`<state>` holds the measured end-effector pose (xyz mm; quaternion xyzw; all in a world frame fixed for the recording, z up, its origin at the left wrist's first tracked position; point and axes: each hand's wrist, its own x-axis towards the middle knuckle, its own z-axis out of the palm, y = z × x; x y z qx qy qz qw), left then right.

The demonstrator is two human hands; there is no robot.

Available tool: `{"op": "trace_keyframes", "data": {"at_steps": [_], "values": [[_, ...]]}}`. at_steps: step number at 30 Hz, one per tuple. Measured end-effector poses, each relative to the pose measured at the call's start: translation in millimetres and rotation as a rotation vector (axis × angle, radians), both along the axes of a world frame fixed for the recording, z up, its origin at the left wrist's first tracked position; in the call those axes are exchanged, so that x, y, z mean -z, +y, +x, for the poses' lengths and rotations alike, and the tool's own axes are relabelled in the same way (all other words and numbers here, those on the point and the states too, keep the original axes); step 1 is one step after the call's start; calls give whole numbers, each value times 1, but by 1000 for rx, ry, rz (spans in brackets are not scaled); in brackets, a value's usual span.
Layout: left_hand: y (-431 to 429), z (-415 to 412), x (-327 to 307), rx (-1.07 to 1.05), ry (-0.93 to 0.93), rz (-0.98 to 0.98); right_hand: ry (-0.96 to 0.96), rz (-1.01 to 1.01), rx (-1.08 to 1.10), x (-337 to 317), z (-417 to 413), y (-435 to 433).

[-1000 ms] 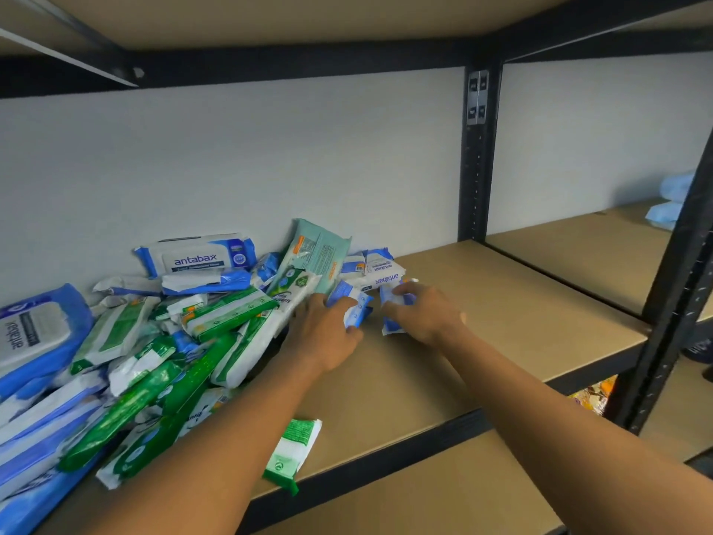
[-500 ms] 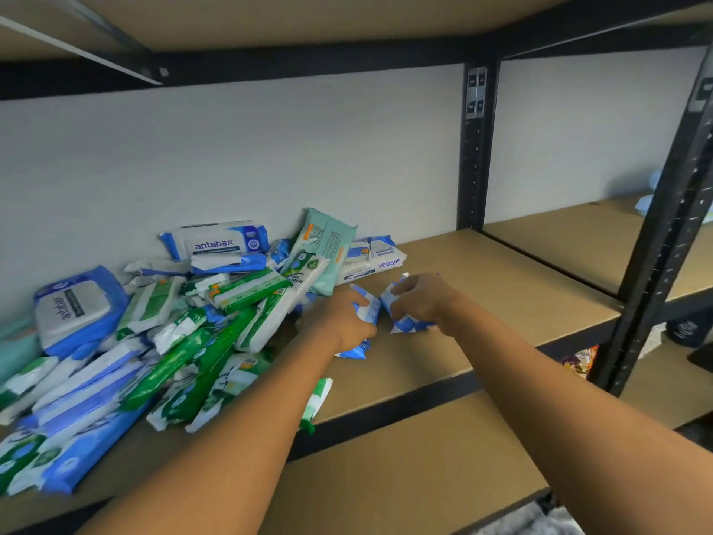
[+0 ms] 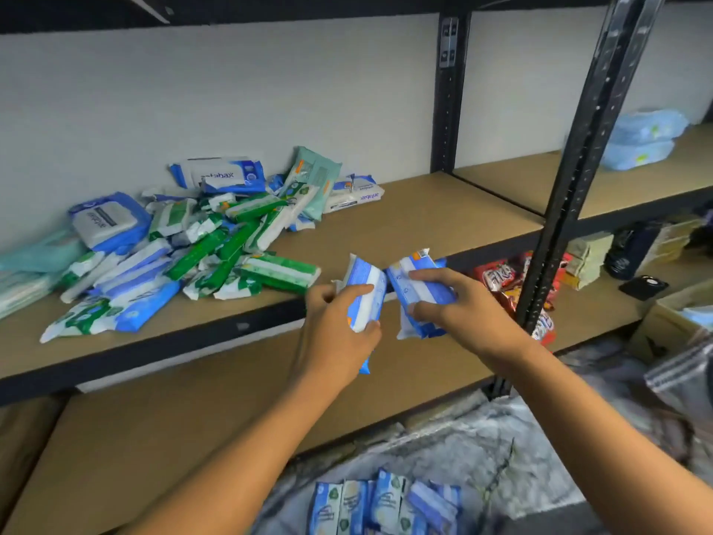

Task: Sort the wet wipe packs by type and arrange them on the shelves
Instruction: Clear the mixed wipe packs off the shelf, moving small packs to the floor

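Blue wipe pack (image 3: 365, 289) gripped by left hand (image 3: 335, 335) fingers, twin pack (image 3: 420, 274) gripped by right hand (image 3: 461, 308), clear of the mixed pile (image 3: 193, 245): presumably sorting one type.

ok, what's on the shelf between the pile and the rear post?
Nothing: bare board from the pile to the rear post, in the head view.

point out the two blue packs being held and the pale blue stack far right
left blue pack (image 3: 364, 274), head view, upper blue face
right blue pack (image 3: 424, 296), head view, middle of its front
pale blue stack (image 3: 648, 127), head view, top pack's front
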<state>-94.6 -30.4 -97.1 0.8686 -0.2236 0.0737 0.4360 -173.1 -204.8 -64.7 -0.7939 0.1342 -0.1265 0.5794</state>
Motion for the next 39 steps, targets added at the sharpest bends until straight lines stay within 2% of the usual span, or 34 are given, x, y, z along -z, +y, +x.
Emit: {"op": "trace_keyframes", "data": {"at_steps": [4, 10, 15, 19, 29, 33, 39], "values": [[21, -44, 69, -10, 106, 1, 109, 115, -15, 67, -38, 21], [46, -74, 185, -41, 388, 235, 425, 237, -41, 193, -51, 46], [53, -73, 251, -66, 572, 366, 630, 157, -91, 267, -31, 57], [45, -63, 279, -90, 644, 420, 700, 105, -97, 301, -10, 62], [33, -30, 290, -39, 690, 355, 704, 30, -70, 316, 17, 47], [40, -28, 262, -48, 657, 262, 607, 18, -87, 283, 22, 56], [64, -19, 173, -101, 427, 59, 356, 44, -116, 189, 32, 83]]}}
